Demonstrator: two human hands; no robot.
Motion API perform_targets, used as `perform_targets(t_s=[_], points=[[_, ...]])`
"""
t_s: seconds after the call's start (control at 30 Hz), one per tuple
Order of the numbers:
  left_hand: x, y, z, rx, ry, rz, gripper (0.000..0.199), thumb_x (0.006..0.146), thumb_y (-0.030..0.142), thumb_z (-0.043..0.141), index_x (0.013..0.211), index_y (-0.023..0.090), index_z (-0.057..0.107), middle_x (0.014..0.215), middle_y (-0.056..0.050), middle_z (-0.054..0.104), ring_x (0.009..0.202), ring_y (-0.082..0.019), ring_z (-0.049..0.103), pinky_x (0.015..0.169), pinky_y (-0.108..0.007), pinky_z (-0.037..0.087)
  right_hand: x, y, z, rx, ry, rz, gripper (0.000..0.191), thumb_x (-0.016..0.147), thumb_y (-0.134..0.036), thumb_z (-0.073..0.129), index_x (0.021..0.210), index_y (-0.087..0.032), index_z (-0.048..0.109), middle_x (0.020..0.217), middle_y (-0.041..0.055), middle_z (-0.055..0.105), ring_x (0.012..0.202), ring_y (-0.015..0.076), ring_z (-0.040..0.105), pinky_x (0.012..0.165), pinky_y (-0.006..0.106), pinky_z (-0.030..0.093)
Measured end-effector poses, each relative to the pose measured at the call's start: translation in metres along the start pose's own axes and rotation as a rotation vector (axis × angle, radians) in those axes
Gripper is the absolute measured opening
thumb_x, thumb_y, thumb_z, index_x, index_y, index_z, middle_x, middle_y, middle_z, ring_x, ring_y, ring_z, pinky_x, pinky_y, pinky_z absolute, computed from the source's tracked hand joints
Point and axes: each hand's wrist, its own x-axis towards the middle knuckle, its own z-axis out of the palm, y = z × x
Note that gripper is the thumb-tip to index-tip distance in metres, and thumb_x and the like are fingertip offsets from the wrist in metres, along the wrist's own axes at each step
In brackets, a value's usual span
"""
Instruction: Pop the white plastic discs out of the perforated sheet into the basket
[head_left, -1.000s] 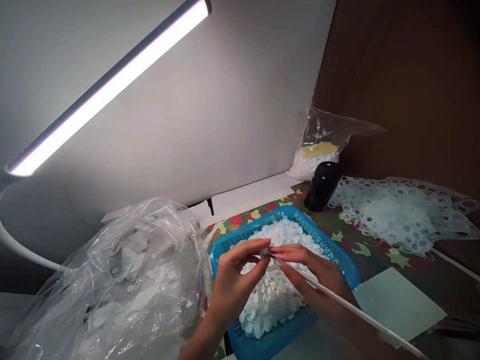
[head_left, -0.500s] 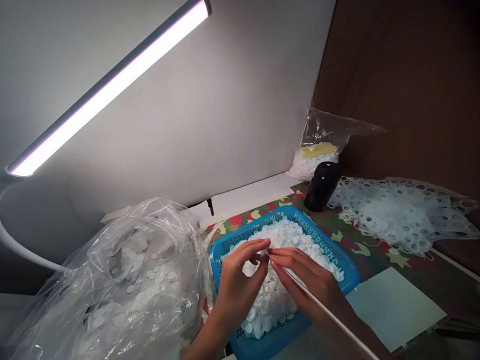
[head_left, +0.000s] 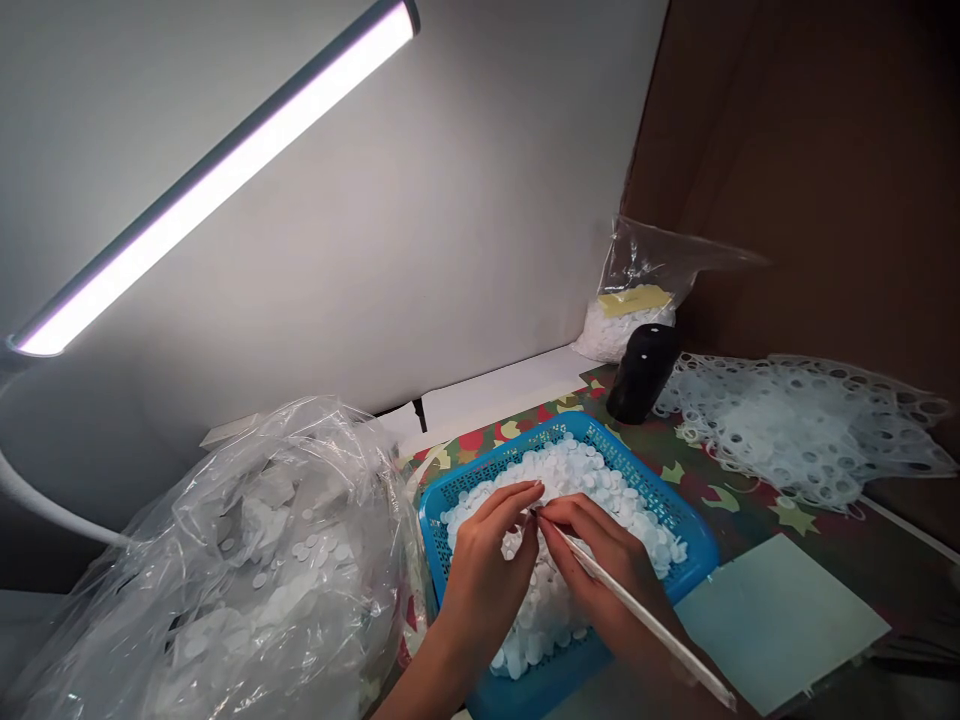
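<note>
Just over the blue plastic basket [head_left: 694, 550], the two hands work close together above a heaped pile of small white discs [head_left: 577, 480]. The right hand [head_left: 607, 570] grips a slim white rod [head_left: 660, 640] between thumb and fingers, as one holds a pen. Its long axis runs diagonally: the tip points up and to the left, into the meeting point of the hands, and the tail slants down to the right, past the basket's rim. The left hand [head_left: 484, 590] stands with its fingers curled inward and narrowly closed, their tips almost touching the rod's tip. They may be pinching a disc, but the view there is too small to be sure.

Left of the basket slumps a clear plastic bag [head_left: 247, 560] of loose discs. To the right, a pale green card [head_left: 780, 620] lies on the camouflage-patterned worktop [head_left: 720, 490]. Farther off are a black cylinder [head_left: 643, 372], a punched white sheet [head_left: 795, 430] and a clear bag of discs [head_left: 637, 290].
</note>
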Motion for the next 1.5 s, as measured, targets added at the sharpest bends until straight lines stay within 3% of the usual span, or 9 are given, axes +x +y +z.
perform_targets(t_s=[0.13, 0.3, 0.6, 0.77, 0.97, 1.3, 1.37, 1.5], points=[[0.002, 0.005, -0.003, -0.009, 0.017, -0.033, 0.033, 0.086, 0.009, 0.053, 0.114, 0.025, 0.058, 0.113, -0.006, 0.064, 0.083, -0.017, 0.065, 0.076, -0.032, 0.054, -0.003, 0.004, 0.000, -0.006, 0.036, -0.012, 0.020, 0.094, -0.021, 0.045, 0.107, -0.024, 0.060, 0.107, 0.0063, 0.065, 0.100, 0.0192, 0.064, 0.085, 0.028, 0.054], [0.001, 0.008, -0.005, -0.005, 0.106, -0.097, 0.024, 0.084, 0.015, 0.058, 0.106, 0.022, 0.050, 0.100, -0.005, 0.061, 0.090, -0.019, 0.062, 0.081, -0.035, 0.050, -0.007, 0.004, 0.002, 0.011, 0.078, 0.033, 0.021, 0.094, -0.023, 0.045, 0.110, -0.026, 0.059, 0.113, 0.0050, 0.066, 0.104, 0.0195, 0.064, 0.091, 0.030, 0.053], [0.003, 0.009, -0.007, -0.036, 0.139, -0.161, 0.017, 0.084, 0.020, 0.060, 0.094, 0.023, 0.046, 0.083, 0.001, 0.062, 0.080, -0.016, 0.061, 0.073, -0.030, 0.043, -0.005, 0.006, 0.008, -0.023, 0.158, -0.214, 0.030, 0.093, -0.014, 0.047, 0.118, -0.025, 0.057, 0.113, 0.0070, 0.066, 0.108, 0.0208, 0.061, 0.090, 0.035, 0.053], [0.003, 0.007, -0.005, -0.069, 0.175, -0.197, 0.020, 0.082, 0.019, 0.061, 0.091, 0.024, 0.045, 0.080, 0.003, 0.063, 0.071, -0.014, 0.056, 0.067, -0.026, 0.042, -0.005, 0.007, 0.008, -0.061, 0.163, -0.279, 0.032, 0.092, -0.011, 0.048, 0.120, -0.024, 0.057, 0.111, 0.0074, 0.066, 0.108, 0.0200, 0.060, 0.090, 0.035, 0.053], [0.004, 0.006, -0.007, -0.048, 0.179, -0.192, 0.020, 0.080, 0.014, 0.059, 0.088, 0.024, 0.043, 0.080, 0.003, 0.061, 0.068, -0.013, 0.049, 0.066, -0.025, 0.040, -0.002, 0.008, -0.002, -0.127, 0.152, -0.195, 0.026, 0.092, -0.011, 0.048, 0.114, -0.023, 0.056, 0.113, 0.0066, 0.066, 0.107, 0.0181, 0.062, 0.093, 0.031, 0.052], [0.004, 0.009, -0.009, -0.071, 0.130, -0.204, 0.017, 0.083, 0.014, 0.057, 0.086, 0.024, 0.043, 0.081, 0.003, 0.058, 0.069, -0.013, 0.047, 0.066, -0.025, 0.039, 0.004, 0.011, -0.020, -0.115, 0.362, 0.067, 0.015, 0.092, -0.027, 0.051, 0.101, -0.025, 0.062, 0.109, 0.0041, 0.069, 0.101, 0.0201, 0.066, 0.089, 0.032, 0.054], [0.005, 0.007, -0.012, -0.058, 0.127, -0.204, 0.016, 0.083, 0.014, 0.057, 0.086, 0.023, 0.044, 0.081, 0.003, 0.057, 0.069, -0.013, 0.047, 0.066, -0.025, 0.040, 0.005, 0.013, -0.023, -0.097, 0.386, 0.138, 0.016, 0.092, -0.030, 0.052, 0.101, -0.025, 0.063, 0.108, 0.0043, 0.070, 0.099, 0.0204, 0.067, 0.084, 0.031, 0.056], [0.011, 0.000, -0.029, -0.033, 0.175, -0.221, 0.012, 0.084, 0.018, 0.059, 0.087, 0.022, 0.048, 0.082, 0.002, 0.057, 0.071, -0.013, 0.049, 0.069, -0.026, 0.042, 0.011, 0.018, -0.040, 0.000, 0.552, 0.253, 0.018, 0.088, -0.037, 0.058, 0.098, -0.024, 0.065, 0.105, 0.0054, 0.070, 0.096, 0.0228, 0.067, 0.084, 0.035, 0.056]])
